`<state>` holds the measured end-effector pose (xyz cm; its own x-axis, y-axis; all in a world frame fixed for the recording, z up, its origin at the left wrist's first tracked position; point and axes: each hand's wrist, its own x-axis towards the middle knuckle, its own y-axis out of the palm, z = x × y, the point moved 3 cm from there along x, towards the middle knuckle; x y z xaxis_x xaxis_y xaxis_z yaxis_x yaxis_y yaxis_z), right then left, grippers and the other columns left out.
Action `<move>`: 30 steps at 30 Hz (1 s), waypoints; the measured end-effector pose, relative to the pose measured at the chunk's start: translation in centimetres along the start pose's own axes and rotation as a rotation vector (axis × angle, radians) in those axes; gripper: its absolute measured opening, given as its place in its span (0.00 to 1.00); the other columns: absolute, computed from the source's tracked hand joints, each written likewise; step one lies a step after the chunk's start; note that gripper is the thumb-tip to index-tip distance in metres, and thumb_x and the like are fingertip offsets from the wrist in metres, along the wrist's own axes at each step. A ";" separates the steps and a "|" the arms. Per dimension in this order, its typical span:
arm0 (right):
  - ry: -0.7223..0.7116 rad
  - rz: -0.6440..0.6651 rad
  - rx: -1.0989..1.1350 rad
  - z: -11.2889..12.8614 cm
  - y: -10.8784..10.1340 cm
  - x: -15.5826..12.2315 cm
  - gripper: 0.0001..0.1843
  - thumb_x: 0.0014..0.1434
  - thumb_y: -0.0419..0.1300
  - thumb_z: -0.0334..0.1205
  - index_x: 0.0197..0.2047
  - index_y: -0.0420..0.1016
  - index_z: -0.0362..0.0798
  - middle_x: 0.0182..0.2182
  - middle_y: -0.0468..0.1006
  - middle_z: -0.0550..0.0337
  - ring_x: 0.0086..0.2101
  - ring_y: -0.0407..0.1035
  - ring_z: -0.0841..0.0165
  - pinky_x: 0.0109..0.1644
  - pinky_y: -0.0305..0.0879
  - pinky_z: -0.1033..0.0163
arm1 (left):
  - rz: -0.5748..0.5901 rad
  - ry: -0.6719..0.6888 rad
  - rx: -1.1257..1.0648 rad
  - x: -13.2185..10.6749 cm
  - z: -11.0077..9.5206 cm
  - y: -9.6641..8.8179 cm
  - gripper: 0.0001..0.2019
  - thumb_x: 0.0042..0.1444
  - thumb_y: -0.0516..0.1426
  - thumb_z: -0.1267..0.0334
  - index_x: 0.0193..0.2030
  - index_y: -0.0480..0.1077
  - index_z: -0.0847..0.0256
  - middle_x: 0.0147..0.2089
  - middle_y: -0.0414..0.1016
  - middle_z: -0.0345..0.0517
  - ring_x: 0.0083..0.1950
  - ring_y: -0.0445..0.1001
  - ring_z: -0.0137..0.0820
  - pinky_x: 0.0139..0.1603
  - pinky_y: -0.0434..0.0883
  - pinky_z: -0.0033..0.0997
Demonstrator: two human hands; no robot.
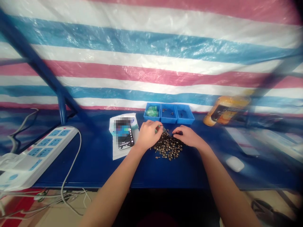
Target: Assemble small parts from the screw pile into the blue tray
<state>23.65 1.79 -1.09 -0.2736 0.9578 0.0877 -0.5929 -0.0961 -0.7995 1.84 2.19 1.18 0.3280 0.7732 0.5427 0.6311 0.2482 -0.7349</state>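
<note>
- At my far left, the power strip [50,148] sits on the blue table [94,170].
- Next comes a white packet [116,154], with a lit phone [126,142] lying on it.
- My left hand [149,134] is just right of the phone, over the pile's upper left edge. Its fingers [159,123] curl in toward the thumb; something greenish shows there, but I cannot tell whether I am pinching it.
- Behind that hand stands the left bin [152,119], a green bag [152,111] inside.
- The screws [168,146] lie heaped between my hands, mostly nearer me than my fingertips, a few strays at the front edge.
- Beyond the heap, the middle bin [169,120] holds a few small pieces; the right bin [186,120] has some dark bits.
- My right hand [186,135] is at the heap's upper right edge, thumb and forefinger close together by a dark bit; I cannot tell if they grip it.
- Farther right, an orange bottle [224,110] leans, blurred, behind a small white case [234,164].
</note>
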 end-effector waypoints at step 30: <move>-0.067 -0.137 0.630 3.2 1.1 0.5 0.15 0.59 0.63 0.52 0.37 0.78 0.47 0.31 0.78 0.60 0.31 0.70 0.68 0.39 0.66 0.61 | 0.179 0.020 -0.272 -0.1 -0.7 0.7 0.15 0.69 0.49 0.55 0.39 0.75 0.56 0.38 0.80 0.41 0.42 0.74 0.34 0.48 0.68 0.35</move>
<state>20.39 1.24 -0.04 -0.1981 0.9557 0.2177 -0.9511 -0.1338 -0.2784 2.73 1.90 0.84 0.4622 0.7785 0.4246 0.7260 -0.0574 -0.6853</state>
